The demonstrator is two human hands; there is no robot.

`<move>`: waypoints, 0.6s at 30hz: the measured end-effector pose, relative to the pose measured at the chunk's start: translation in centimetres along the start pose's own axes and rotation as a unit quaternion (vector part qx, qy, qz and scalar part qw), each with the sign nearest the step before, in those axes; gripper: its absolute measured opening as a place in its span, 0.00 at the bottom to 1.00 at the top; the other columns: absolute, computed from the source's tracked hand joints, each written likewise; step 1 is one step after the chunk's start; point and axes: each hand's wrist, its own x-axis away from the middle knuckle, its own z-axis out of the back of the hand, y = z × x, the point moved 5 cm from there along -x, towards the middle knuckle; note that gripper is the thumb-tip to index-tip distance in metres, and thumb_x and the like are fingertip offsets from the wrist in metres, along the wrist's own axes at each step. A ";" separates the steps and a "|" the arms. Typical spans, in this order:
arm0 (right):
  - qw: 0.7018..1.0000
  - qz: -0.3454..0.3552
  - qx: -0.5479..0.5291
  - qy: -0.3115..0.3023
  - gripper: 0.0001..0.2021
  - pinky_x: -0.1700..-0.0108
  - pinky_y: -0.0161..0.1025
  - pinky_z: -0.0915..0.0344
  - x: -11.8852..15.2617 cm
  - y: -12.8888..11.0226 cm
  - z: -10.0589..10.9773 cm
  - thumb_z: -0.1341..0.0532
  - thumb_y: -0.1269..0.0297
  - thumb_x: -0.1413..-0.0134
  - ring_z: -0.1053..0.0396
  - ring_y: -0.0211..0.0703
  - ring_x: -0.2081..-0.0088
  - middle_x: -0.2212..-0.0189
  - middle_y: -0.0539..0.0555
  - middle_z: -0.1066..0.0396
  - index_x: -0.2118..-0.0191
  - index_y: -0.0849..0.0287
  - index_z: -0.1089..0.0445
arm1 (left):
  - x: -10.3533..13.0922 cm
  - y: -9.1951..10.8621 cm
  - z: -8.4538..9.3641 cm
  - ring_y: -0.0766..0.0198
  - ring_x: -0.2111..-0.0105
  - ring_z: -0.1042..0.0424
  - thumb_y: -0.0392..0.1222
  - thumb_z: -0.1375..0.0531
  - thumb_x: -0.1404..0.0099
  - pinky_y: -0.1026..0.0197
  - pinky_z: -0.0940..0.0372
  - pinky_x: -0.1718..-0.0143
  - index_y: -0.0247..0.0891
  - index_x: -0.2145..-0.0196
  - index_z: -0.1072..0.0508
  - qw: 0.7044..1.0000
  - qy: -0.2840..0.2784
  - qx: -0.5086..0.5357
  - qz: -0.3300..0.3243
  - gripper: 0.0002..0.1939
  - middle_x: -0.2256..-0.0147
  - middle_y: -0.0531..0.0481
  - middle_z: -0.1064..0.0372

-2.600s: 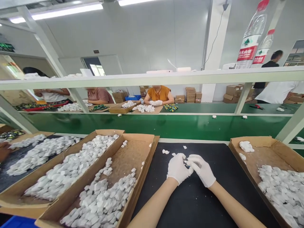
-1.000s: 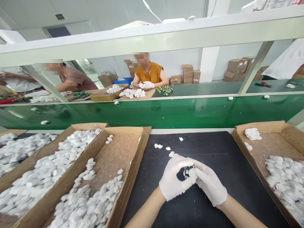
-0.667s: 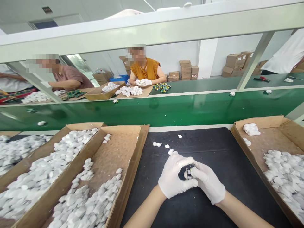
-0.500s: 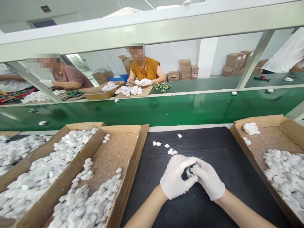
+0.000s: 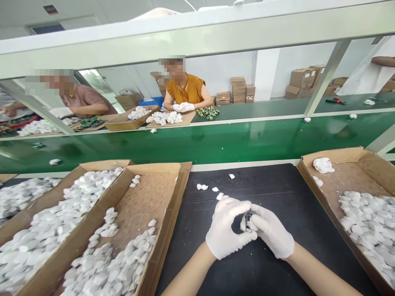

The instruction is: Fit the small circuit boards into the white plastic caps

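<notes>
Above the black mat [image 5: 277,181], my left hand [image 5: 226,228] in a white glove curls its thumb and fingers round one side of a small dark and white part [image 5: 247,221]. My right hand [image 5: 271,230], also gloved, pinches the same part from the other side. The fingertips of both hands meet around it and cover much of it, so its shape is not clear. Just beyond my left hand, a few small white pieces [image 5: 202,187] lie on the mat.
Cardboard trays of white pieces stand at the left [image 5: 154,174] and right [image 5: 354,154]. Behind runs a green conveyor [image 5: 222,142] carrying small parts. Across it, people [image 5: 187,92] sit near piles of white pieces and green boards [image 5: 207,112]. A slanted metal post [image 5: 328,78] rises there.
Both hands still hold the dark part, which shows a little more between the fingers. The view has shifted slightly, and an arm now shows at the far right edge.
</notes>
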 end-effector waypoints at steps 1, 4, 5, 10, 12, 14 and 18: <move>1.000 -0.002 0.011 -0.002 0.10 0.71 0.35 0.47 0.0 0.0 0.0 0.41 0.59 0.51 0.45 0.34 0.76 0.76 0.50 0.38 0.71 0.62 0.37 | -0.1 0.0 0.0 0.57 0.61 0.31 0.57 0.39 0.46 0.49 0.42 0.53 0.42 0.55 0.34 1.000 0.001 0.007 -0.003 0.25 0.63 0.47 0.27; 0.999 -0.012 0.031 0.017 0.12 0.73 0.34 0.47 0.0 0.3 0.2 0.40 0.57 0.53 0.46 0.35 0.76 0.77 0.50 0.38 0.72 0.62 0.37 | -0.2 0.1 -0.2 0.58 0.62 0.29 0.58 0.41 0.45 0.50 0.41 0.53 0.42 0.58 0.33 1.000 -0.006 0.018 -0.020 0.22 0.62 0.47 0.26; 0.999 -0.015 0.035 0.029 0.12 0.73 0.34 0.47 0.0 0.5 0.3 0.40 0.56 0.52 0.46 0.35 0.76 0.77 0.50 0.38 0.72 0.61 0.38 | -0.3 0.2 -0.2 0.58 0.62 0.29 0.58 0.40 0.45 0.50 0.41 0.53 0.42 0.58 0.32 1.000 -0.005 0.017 -0.022 0.21 0.62 0.47 0.26; 0.997 0.024 0.062 0.042 0.12 0.69 0.36 0.45 -0.1 0.0 0.3 0.43 0.56 0.49 0.43 0.38 0.73 0.75 0.51 0.38 0.70 0.61 0.37 | -0.4 0.3 -0.1 0.57 0.62 0.29 0.52 0.37 0.47 0.50 0.39 0.55 0.43 0.59 0.31 1.000 0.009 -0.017 -0.016 0.20 0.61 0.47 0.26; 0.992 0.010 0.117 0.042 0.08 0.71 0.35 0.46 -0.1 -0.3 0.3 0.40 0.62 0.53 0.44 0.36 0.74 0.76 0.49 0.38 0.69 0.61 0.35 | -0.4 0.4 -0.1 0.57 0.63 0.28 0.49 0.36 0.48 0.50 0.38 0.56 0.43 0.60 0.31 0.999 0.001 -0.029 -0.019 0.18 0.62 0.48 0.25; 0.991 0.002 0.129 0.026 0.07 0.72 0.34 0.47 -0.1 -0.6 0.2 0.39 0.64 0.55 0.45 0.35 0.76 0.77 0.48 0.39 0.69 0.61 0.35 | -0.6 0.5 0.0 0.58 0.65 0.28 0.48 0.36 0.48 0.51 0.37 0.56 0.42 0.60 0.31 1.000 -0.002 -0.022 -0.022 0.17 0.64 0.49 0.25; 0.997 0.022 0.067 -0.026 0.11 0.70 0.35 0.46 0.1 -1.0 -0.2 0.40 0.58 0.53 0.44 0.35 0.76 0.76 0.50 0.36 0.70 0.63 0.33 | -0.6 0.7 0.1 0.58 0.66 0.27 0.48 0.36 0.48 0.51 0.37 0.57 0.43 0.59 0.31 1.000 -0.008 0.006 -0.030 0.18 0.64 0.49 0.25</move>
